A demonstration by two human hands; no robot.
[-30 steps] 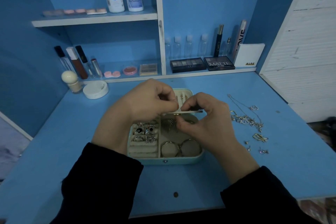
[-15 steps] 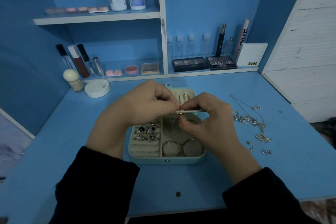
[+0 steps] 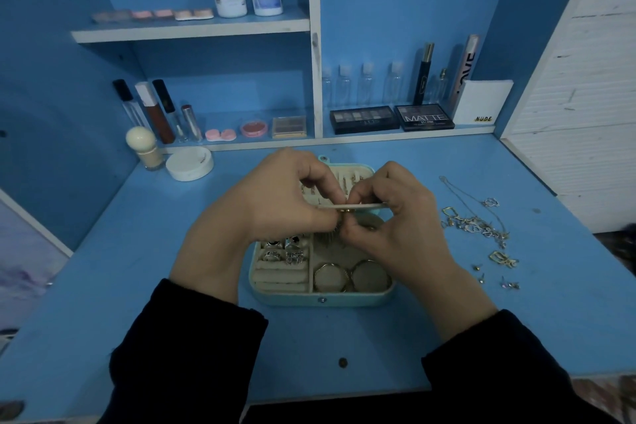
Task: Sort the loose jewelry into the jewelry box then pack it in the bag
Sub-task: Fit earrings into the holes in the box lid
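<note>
Our fingers (image 3: 407,198) are curled, with our left hand (image 3: 275,203) and right hand (image 3: 402,237) both pinching a thin flat cream strip (image 3: 366,206) with a tiny gold bit (image 3: 347,210) on it, just above the open mint green jewelry box (image 3: 323,299) in the middle of the frame, loose shiny jewelry (image 3: 475,224) lying at the right.

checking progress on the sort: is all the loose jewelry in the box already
No, a tangle of chains and a few small earrings lie on the table to the right of the jewelry box.
</note>
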